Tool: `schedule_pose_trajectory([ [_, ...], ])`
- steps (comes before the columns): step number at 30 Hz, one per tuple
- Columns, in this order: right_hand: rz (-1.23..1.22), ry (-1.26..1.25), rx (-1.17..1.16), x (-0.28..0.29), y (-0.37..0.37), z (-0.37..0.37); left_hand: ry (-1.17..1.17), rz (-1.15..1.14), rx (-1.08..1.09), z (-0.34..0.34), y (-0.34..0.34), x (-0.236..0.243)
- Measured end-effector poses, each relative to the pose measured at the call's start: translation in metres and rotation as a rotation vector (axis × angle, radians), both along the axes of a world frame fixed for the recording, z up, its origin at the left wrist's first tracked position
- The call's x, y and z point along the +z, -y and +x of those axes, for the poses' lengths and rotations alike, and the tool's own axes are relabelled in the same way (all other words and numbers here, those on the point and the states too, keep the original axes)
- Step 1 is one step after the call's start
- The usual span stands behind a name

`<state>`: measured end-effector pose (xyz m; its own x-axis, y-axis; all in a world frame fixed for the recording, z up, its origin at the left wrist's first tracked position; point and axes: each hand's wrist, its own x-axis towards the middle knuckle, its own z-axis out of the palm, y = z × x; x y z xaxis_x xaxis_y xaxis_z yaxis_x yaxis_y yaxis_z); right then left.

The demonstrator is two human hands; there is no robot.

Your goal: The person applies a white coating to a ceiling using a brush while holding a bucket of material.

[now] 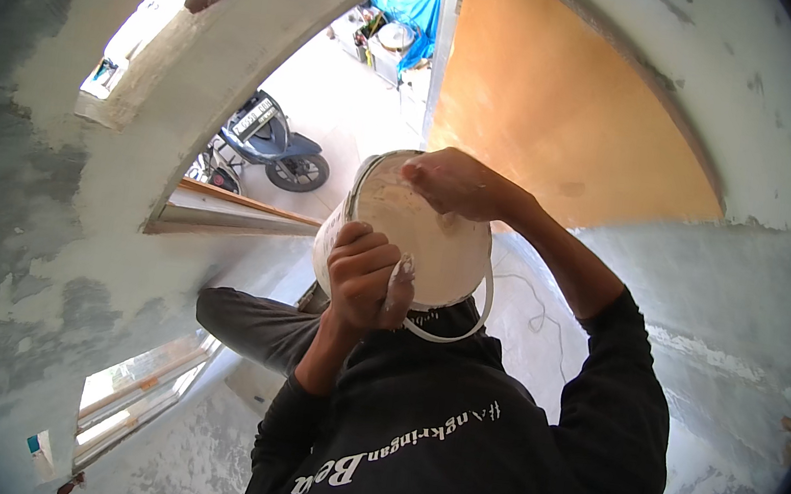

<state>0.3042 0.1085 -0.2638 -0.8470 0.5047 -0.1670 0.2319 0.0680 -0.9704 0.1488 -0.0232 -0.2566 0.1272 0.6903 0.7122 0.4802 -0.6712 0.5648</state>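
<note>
A white plastic bucket [394, 257] with a pale top surface and a hanging handle is held up in front of my dark sweatshirt. My left hand [364, 276] is closed at the bucket's near-left edge, its thumb smeared white. Curled over the top toward the far rim, my right hand [453, 183] has its fingertips partly hidden, so what it grips is unclear. A bent, dark-clothed limb [248, 323] shows just left of the bucket.
An arched opening [181, 102] in patchy grey walls shows a parked motorbike [269, 148] and a blue tarp [410, 7] outside. An orange door panel [563, 90] stands right of it. A low window [136, 393] is at lower left; a cord [545, 315] lies on the floor.
</note>
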Motion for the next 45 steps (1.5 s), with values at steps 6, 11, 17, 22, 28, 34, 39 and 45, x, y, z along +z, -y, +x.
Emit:
schedule_pose_trajectory([
  [6,-0.335,-0.394,-0.282,-0.001,0.0,0.017,0.17,0.004,0.138,-0.015,0.005,-0.01],
  [11,-0.511,-0.541,-0.467,-0.023,0.003,0.019,0.179,0.032,0.095,-0.016,-0.001,-0.016],
  [17,-0.638,-0.609,-0.515,-0.029,0.003,0.024,0.182,0.024,0.089,-0.018,-0.008,-0.01],
  [22,-0.723,-0.803,-0.474,-0.014,-0.002,0.013,0.301,0.023,0.113,-0.027,-0.02,0.004],
  [28,-0.526,-0.776,-0.493,0.006,-0.006,0.012,0.24,0.034,0.074,-0.038,-0.029,0.036],
  [34,-0.583,-0.902,-0.616,0.023,-0.006,0.011,0.229,0.086,0.064,-0.037,-0.046,0.053],
  [39,-0.611,-1.061,-0.622,0.016,-0.006,0.015,0.286,0.088,0.053,-0.035,-0.045,0.066],
  [45,-0.208,-0.731,-0.776,0.025,-0.013,0.025,0.276,0.178,-0.017,-0.049,-0.063,0.073],
])
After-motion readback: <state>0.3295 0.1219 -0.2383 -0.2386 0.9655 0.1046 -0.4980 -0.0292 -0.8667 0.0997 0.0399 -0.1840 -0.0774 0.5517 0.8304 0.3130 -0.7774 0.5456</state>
